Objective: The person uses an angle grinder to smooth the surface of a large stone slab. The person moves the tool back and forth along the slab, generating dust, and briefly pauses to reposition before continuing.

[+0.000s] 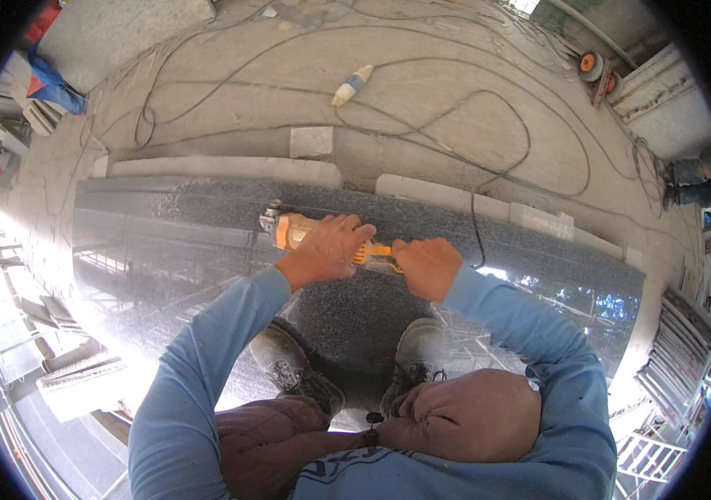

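Note:
An orange angle grinder (pixel 295 230) lies level over a dark, polished granite slab (pixel 197 275), its metal head pointing left near the slab's far edge. My left hand (pixel 328 247) wraps around the grinder's body from above. Farther back, my right hand (pixel 430 265) grips the rear handle, where a black cord runs off to the right. Whether the disc touches the stone cannot be made out. Both my shoes (pixel 419 343) stand on the slab, which mirrors light and structures on its surface.
Beyond the slab, a long cord (pixel 530 137) loops over the dusty concrete floor. A second power tool (pixel 352 86) lies there, near a pale block (pixel 311 142). Light stone strips (pixel 230 169) line the slab's far edge. Metal racks (pixel 679 354) stand at right.

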The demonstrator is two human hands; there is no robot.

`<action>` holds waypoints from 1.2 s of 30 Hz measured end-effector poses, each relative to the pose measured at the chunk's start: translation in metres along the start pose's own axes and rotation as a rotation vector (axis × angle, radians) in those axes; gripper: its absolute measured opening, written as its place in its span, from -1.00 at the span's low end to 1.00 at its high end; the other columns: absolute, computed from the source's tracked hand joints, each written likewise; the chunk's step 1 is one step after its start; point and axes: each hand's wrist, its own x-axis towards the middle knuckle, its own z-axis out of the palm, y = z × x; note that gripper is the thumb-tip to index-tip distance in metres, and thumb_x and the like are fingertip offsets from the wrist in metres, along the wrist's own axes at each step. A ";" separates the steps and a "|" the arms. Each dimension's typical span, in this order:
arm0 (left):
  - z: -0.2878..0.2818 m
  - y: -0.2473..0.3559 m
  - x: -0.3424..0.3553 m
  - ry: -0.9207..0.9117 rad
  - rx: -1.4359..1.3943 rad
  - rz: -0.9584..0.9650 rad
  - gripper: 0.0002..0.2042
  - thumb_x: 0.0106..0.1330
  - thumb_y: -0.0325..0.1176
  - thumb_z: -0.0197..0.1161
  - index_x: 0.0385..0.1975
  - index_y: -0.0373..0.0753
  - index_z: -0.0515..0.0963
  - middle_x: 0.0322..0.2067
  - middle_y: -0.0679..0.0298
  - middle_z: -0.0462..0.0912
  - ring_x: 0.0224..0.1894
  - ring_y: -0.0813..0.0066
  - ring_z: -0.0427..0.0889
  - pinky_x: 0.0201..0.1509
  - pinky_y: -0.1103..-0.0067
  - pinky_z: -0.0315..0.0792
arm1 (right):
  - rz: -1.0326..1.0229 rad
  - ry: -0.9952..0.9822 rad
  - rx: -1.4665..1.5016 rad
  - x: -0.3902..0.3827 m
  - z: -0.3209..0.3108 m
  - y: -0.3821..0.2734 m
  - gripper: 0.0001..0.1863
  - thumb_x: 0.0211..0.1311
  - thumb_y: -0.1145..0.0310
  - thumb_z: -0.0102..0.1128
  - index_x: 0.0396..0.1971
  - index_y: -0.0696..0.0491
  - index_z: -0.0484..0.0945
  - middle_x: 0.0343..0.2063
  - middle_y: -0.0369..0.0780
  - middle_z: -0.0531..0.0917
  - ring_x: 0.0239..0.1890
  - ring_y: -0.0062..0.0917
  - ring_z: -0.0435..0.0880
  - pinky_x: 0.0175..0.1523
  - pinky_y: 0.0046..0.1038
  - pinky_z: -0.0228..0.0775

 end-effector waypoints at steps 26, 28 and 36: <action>-0.005 -0.049 -0.026 -0.032 0.008 -0.093 -0.29 -0.13 -0.40 0.52 0.16 -0.15 0.43 -0.06 0.14 0.52 0.11 0.09 0.51 0.25 0.23 0.37 | -0.135 0.195 -0.212 0.047 0.035 -0.018 -0.71 0.22 0.41 0.14 -0.09 0.22 0.50 -0.33 -0.09 0.70 -0.31 -0.31 0.76 -0.30 -0.30 0.65; -0.004 -0.052 -0.028 -0.042 0.011 -0.092 -0.29 -0.13 -0.40 0.52 0.15 -0.15 0.43 -0.05 0.14 0.52 0.10 0.09 0.52 0.24 0.23 0.38 | -0.152 0.198 -0.179 0.048 0.035 -0.019 -0.69 0.19 0.42 0.18 -0.09 0.24 0.47 -0.33 -0.07 0.68 -0.34 -0.28 0.76 -0.31 -0.31 0.64; -0.002 -0.047 -0.023 0.022 0.016 -0.033 -0.29 -0.19 -0.34 0.54 0.10 -0.18 0.45 -0.07 0.11 0.53 0.06 0.03 0.54 0.17 0.21 0.44 | -0.150 0.158 -0.145 0.042 0.025 -0.015 -0.77 0.26 0.39 0.10 -0.16 0.21 0.50 -0.31 -0.10 0.71 -0.27 -0.33 0.76 -0.28 -0.30 0.65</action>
